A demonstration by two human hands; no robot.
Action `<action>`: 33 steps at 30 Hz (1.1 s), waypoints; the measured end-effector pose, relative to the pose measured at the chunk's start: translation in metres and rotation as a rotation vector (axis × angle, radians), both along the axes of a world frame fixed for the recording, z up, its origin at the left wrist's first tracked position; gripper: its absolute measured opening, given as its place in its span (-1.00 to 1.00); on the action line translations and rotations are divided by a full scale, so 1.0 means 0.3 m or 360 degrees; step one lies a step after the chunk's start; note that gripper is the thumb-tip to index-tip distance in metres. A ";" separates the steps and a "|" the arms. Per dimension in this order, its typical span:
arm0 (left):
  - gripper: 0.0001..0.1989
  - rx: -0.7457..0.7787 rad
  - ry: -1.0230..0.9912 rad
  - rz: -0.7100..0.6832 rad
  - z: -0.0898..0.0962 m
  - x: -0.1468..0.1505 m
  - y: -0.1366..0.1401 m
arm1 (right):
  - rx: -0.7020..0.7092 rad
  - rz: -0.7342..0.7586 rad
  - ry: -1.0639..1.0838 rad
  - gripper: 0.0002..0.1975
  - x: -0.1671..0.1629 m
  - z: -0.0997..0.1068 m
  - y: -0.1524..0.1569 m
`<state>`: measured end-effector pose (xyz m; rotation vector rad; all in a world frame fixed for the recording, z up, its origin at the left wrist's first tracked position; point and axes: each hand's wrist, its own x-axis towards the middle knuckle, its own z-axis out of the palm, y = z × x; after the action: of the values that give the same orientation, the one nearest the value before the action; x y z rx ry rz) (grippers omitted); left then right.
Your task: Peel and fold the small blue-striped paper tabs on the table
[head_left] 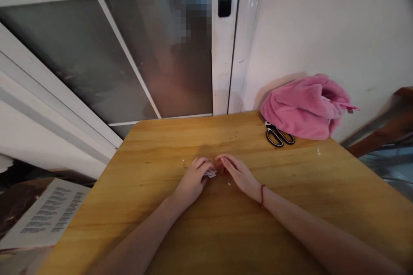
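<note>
My left hand (195, 177) rests on the wooden table (206, 232), its fingers closed around a small, whitish folded piece (210, 173) that looks like paper. Most of that piece is hidden under the fingers. Just to the right, my right hand (237, 174) hovers close to the tabletop with its fingers loosely curved and apart, and I see nothing in it. A narrow gap separates the two hands. A red bracelet (262, 195) circles my right wrist. Tiny white scraps lie near the hands, one of them a scrap (229, 184) below my right fingers.
Black-handled scissors (279, 135) lie at the back right, their blades partly under a pink plush cloth bundle (306, 107) against the wall. A framed glass door (180, 73) stands behind the table. A printed cardboard box (51, 212) sits low at left.
</note>
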<state>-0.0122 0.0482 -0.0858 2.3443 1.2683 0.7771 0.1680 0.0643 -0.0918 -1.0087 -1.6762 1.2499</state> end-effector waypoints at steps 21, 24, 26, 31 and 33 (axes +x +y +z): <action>-0.50 0.0010 0.0627 -0.0344 0.011 0.010 -0.026 | 0.0102 -0.0493 0.0152 -0.76 0.004 -0.015 0.026; -0.48 0.0011 0.0585 -0.0183 0.007 0.006 -0.015 | 0.0114 -0.0509 0.0115 -0.77 0.004 -0.015 0.026; -0.48 0.0001 0.0537 -0.0015 0.004 0.000 -0.006 | 0.0126 -0.0509 0.0076 -0.77 0.004 -0.018 0.027; -0.59 0.0023 0.0338 0.0121 -0.005 -0.005 0.001 | 0.0222 -0.0485 -0.0110 -0.80 0.005 -0.024 0.025; -0.60 0.0033 0.0225 0.0210 -0.017 -0.005 0.002 | 0.0376 -0.0410 -0.0324 -0.81 0.003 -0.017 0.015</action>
<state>-0.0136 0.0486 -0.0908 2.3873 1.4939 0.6765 0.1690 0.0689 -0.0969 -1.1907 -1.7337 0.7841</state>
